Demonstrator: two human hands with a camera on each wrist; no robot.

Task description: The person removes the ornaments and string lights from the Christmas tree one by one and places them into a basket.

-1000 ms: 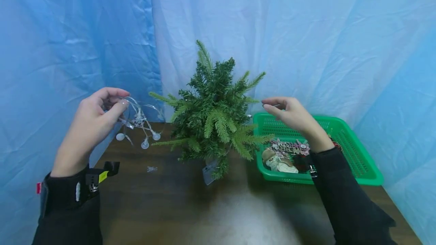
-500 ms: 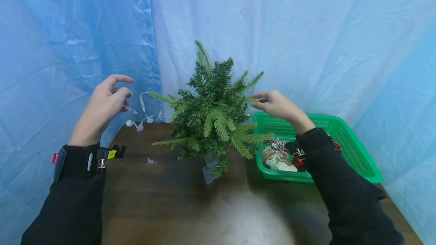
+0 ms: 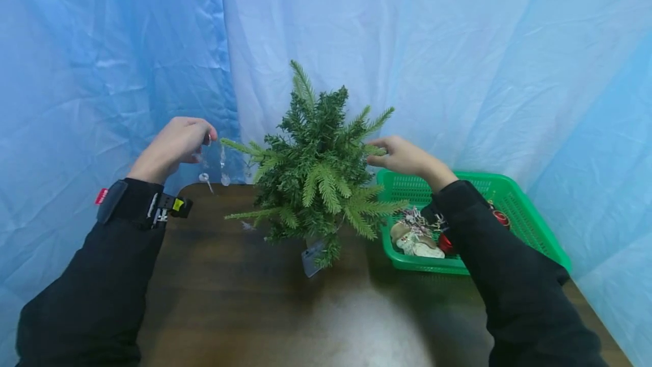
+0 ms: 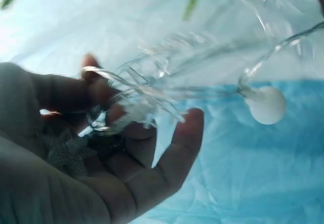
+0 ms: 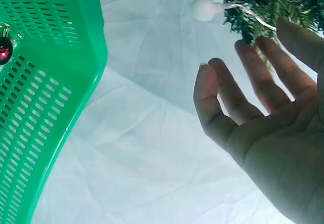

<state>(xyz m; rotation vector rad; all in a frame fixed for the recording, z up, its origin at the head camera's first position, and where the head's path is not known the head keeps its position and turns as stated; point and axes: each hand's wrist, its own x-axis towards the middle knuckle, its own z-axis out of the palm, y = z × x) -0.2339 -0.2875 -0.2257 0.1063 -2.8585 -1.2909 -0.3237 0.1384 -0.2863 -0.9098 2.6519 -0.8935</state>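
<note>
My left hand point(image 3: 179, 143), at the left of the small artificial Christmas tree point(image 3: 316, 169), holds a bunch of string lights point(image 3: 224, 166). In the left wrist view, clear wire, a star-shaped piece point(image 4: 66, 152) and other clear parts lie among its curled fingers. A round white bulb point(image 4: 267, 105) hangs off beyond them. At the tree's right side, my right hand point(image 3: 404, 157) is beside a branch tip, fingers loosely bent and spread. Near its thumb, in the right wrist view, a white bulb point(image 5: 203, 9) on clear wire sticks out from the foliage.
A green plastic basket point(image 3: 540, 225) stands on the right, holding a red ornament point(image 3: 501, 218) and other decorations. A tag point(image 3: 312, 258) hangs low at the tree's front. The brown table point(image 3: 244, 310) meets blue and white cloth point(image 3: 458, 61) behind.
My left hand has moved right and away from me with the string lights, close to the tree's left branch. My right hand has shifted left, up to the tree's right side.
</note>
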